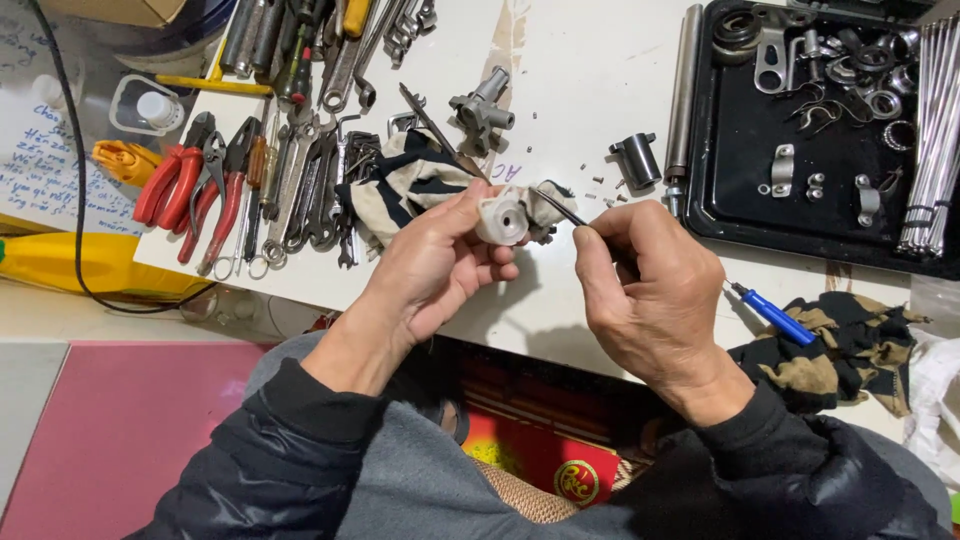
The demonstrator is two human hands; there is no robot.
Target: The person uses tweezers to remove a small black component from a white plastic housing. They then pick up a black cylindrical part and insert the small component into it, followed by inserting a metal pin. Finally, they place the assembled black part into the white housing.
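Head view shows you seated at a white table (pixel 590 60), looking down at both of your hands just above its near edge. Your left hand (pixel 440 260) is closed around a small pale round part (pixel 501 219) with a hole in its face, pinched between thumb and fingertips and turned toward your right hand. Your right hand (pixel 650 290) is clenched on a thin dark pick (pixel 562 204), whose tip sits just beside the part; whether it touches, you cannot tell. A striped rag (pixel 405 185) lies on the table right behind the part. To your left, red-handled pliers (pixel 185 190) and a row of wrenches (pixel 305 185) are spread out side by side. Farther back stand a grey metal fitting (pixel 482 108) and a short dark cylinder (pixel 636 160), with a long steel rod (pixel 683 90) beside a black tray (pixel 735 150) that holds clamps, rings and other small metal pieces. A blue-handled tool (pixel 775 315) lies by your right wrist, touching a second dark patterned cloth (pixel 850 350).
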